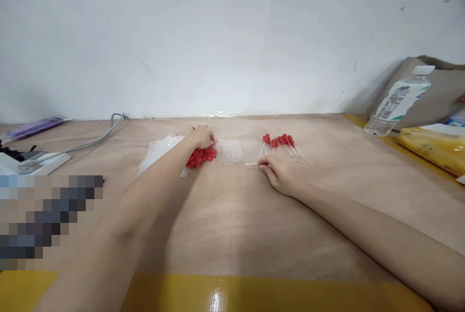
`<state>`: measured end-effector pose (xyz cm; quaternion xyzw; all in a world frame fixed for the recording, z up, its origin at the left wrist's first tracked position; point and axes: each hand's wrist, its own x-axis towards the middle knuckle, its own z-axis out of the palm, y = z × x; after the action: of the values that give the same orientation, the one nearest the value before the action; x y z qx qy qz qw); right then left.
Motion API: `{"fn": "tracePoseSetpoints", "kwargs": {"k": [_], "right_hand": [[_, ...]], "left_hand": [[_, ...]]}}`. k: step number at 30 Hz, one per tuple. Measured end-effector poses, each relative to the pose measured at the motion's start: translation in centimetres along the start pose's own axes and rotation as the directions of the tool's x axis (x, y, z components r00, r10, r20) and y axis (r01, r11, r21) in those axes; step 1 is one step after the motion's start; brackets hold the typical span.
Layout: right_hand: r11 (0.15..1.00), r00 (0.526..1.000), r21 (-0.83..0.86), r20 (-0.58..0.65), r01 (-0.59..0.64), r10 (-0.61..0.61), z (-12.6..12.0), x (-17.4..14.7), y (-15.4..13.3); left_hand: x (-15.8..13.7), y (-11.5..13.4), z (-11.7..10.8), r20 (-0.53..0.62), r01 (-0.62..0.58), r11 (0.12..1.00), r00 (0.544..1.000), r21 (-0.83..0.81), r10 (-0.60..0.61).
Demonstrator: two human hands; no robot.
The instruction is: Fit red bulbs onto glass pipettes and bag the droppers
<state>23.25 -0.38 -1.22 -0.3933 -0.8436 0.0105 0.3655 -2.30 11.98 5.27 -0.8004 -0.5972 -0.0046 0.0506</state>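
Observation:
My left hand (201,137) reaches over a pile of red rubber bulbs (197,158); its fingers are curled, and what they hold, if anything, is hidden. My right hand (274,172) pinches a thin clear glass dropper tube (251,164), lying sideways low over the table, its open end pointing left. Between the hands is a row of bare clear dropper tubes (228,151), side by side. Just beyond my right hand lie several droppers fitted with red bulbs (285,140), their clear tubes pointing toward me.
Clear plastic bags (158,151) lie left of the bulbs. A grey cable (90,142) runs to a white power strip (47,163). At right are a plastic bottle (397,101), a grey bag (439,89) and a yellow packet (432,149). Yellow tape (290,295) lines the wooden table's near edge.

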Motion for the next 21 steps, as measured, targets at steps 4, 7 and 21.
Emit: {"fn": "tracePoseSetpoints", "kwargs": {"k": [4, 7, 21], "right_hand": [[1.0, 1.0, 0.004, -0.001, 0.015, -0.015, 0.2, -0.1, 0.3], [0.997, 0.996, -0.006, -0.034, 0.08, -0.08, 0.7, -0.2, 0.8], [0.997, 1.0, -0.077, -0.003, 0.002, -0.002, 0.1, -0.2, -0.6]], "left_hand": [[-1.9, 0.3, -1.5, -0.092, -0.028, 0.997, 0.996, -0.078, 0.021], [-4.6, 0.9, -1.3, -0.3, -0.171, 0.934, 0.951, -0.313, 0.074], [-10.9, 6.1, 4.6, -0.09, -0.089, 0.141, 0.996, -0.986, 0.004]]}}
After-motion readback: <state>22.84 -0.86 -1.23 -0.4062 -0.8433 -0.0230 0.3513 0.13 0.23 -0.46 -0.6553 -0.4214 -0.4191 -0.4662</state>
